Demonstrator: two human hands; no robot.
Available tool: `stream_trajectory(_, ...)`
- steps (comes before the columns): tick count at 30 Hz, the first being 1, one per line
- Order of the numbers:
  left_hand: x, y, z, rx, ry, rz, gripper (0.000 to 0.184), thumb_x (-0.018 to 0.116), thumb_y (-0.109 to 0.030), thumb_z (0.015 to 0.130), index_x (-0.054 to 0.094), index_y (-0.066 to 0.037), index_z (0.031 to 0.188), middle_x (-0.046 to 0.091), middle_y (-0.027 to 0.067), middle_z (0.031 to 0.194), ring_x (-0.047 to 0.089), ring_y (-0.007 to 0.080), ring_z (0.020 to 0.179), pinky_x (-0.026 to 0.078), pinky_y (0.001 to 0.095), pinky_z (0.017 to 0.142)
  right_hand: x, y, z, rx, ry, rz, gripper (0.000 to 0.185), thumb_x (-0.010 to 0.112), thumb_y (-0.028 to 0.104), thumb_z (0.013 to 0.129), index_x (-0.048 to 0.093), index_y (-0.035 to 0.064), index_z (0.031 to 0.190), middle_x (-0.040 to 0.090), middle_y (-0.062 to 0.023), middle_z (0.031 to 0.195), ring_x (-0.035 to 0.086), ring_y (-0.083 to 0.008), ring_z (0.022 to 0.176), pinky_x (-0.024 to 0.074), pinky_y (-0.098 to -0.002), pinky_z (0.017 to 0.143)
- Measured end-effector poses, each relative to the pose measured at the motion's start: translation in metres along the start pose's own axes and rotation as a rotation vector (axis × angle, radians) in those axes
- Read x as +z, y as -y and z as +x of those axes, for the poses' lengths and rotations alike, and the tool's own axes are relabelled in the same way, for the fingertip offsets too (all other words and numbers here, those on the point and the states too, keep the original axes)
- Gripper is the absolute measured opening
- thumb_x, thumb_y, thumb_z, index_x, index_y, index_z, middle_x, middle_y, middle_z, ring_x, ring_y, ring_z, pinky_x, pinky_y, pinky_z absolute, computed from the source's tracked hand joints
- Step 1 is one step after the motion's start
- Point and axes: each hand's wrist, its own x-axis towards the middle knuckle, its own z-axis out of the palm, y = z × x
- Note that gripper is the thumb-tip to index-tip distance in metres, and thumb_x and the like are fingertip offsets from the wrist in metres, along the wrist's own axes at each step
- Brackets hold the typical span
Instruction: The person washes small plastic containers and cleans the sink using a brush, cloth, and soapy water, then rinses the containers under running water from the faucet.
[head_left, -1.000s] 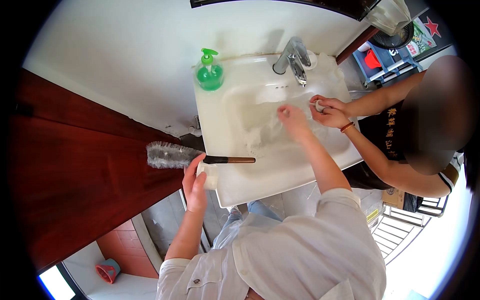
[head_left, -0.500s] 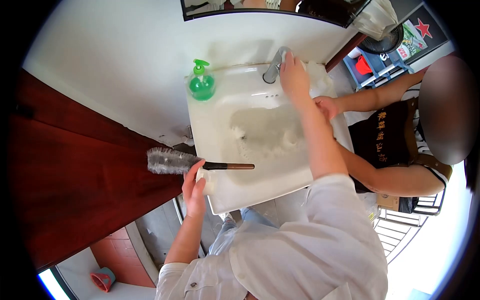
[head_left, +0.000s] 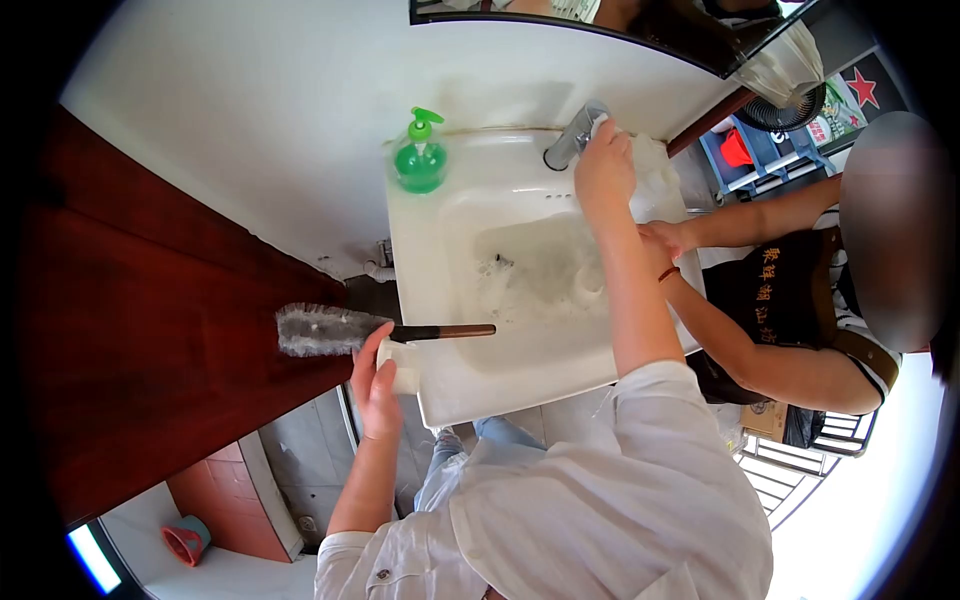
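My left hand [head_left: 376, 385] is closed around a brush [head_left: 330, 330] at the sink's front left corner. The brush's grey, wet-looking bristles point left, and its dark handle with a brown end reaches over the sink rim. A white, cup-like object [head_left: 403, 370] sits against the same hand; its exact kind is unclear. At the back of the white sink [head_left: 510, 385], my right hand [head_left: 605, 170] grips the top of the chrome faucet [head_left: 568, 145]. A bit of something whitish shows at its fingertips. Cloudy, sudsy water [head_left: 540, 265] lies in the basin.
A green soap pump bottle [head_left: 420, 160] stands at the sink's back left corner. To the right, another person in a dark apron [head_left: 765, 320] has their hands at the sink edge, near my right forearm. A dark red panel [head_left: 180, 320] is on the left.
The whole view has shifted slightly. My left hand, with the brush and the white object, is a little farther left of the sink. My right hand stays at the faucet.
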Motion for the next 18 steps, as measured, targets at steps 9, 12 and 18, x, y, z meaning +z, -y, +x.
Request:
stream_trajectory(9,0.003,0.000,0.001,0.040,-0.004,-0.010,0.051,0.051,-0.022,0.075,0.048,0.002,0.121,0.051,0.0079,0.115,0.048,0.0146,0.102,0.035,0.0268,0.091,-0.054,-0.005,0.007,-0.039,0.440,0.159,0.036,0.042,0.016,0.088,0.044,-0.0061,0.117,0.051,-0.0230,0.113,0.050,-0.0383,0.105,0.0445,-0.0400,0.085)
stream_trajectory(12,-0.003,0.001,0.006,0.025,-0.024,0.027,0.051,0.051,-0.022,0.075,0.048,0.001,0.121,0.051,0.0079,0.115,0.048,0.0146,0.103,0.034,0.0267,0.091,-0.072,-0.019,-0.027,0.232,0.381,0.437,0.040,0.043,0.020,0.089,0.044,-0.0062,0.119,0.050,-0.0220,0.116,0.049,-0.0369,0.107,0.0428,-0.0401,0.087)
stream_trajectory(18,0.000,-0.001,0.015,-0.037,0.002,-0.046,0.048,0.051,-0.018,0.074,0.050,0.001,0.118,0.049,0.0077,0.114,0.044,0.0169,0.106,0.030,0.0295,0.096,0.003,-0.029,-0.046,0.208,0.160,0.566,0.044,0.047,0.023,0.087,0.043,-0.0041,0.121,0.053,-0.0269,0.107,0.053,-0.0382,0.098,0.0423,-0.0432,0.084)
